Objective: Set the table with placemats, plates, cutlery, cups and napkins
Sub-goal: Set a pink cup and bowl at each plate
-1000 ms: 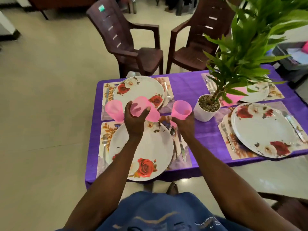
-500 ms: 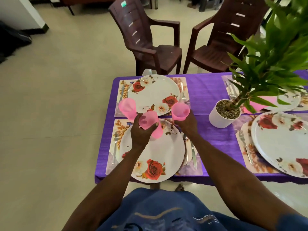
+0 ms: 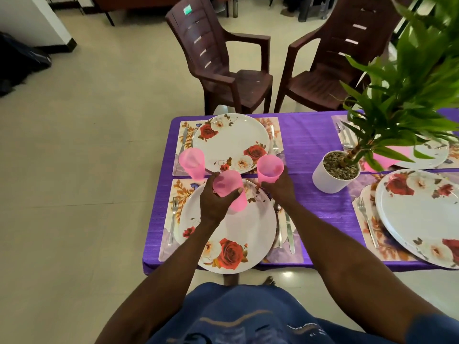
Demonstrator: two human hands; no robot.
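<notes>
My left hand grips a pink cup, tilted over the near floral plate. My right hand holds a second pink cup upright at the near placemat's far right corner. A third pink cup stands free on the far placemat, left of the far floral plate. A fork lies left of the near plate, a knife and spoon to its right. Further place settings with a plate lie to the right.
The purple table carries a white pot holding a leafy green plant that hides part of the far right setting and a pink napkin. Two brown plastic chairs stand beyond the table's far edge.
The view has shifted so the table sits further right. My left hand has drawn its cup nearer, over the near plate; my right hand keeps its cup at the placemat corner.
</notes>
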